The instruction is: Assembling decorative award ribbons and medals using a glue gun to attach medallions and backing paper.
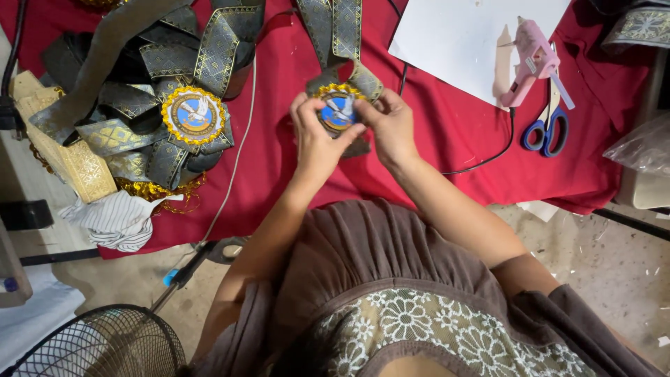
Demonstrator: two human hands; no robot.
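Both hands are meeting over the middle of the cloth (453, 132), the left hand (315, 143) and right hand (391, 126) touching a round badge (338, 112) between them. A pile of ribbons (139, 91) is lying to the left with another badge (194, 115) on top. The glue gun (532, 63) and scissors (548, 126) are sitting to the right, beside a paper sheet (460, 35). A fan (105, 345) is standing on the floor, lower left.

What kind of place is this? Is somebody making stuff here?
Probably a home craft workspace. A glue gun and scissors lie on a red cloth, a pile of finished ribbon badges sits nearby, and both hands press another badge together.
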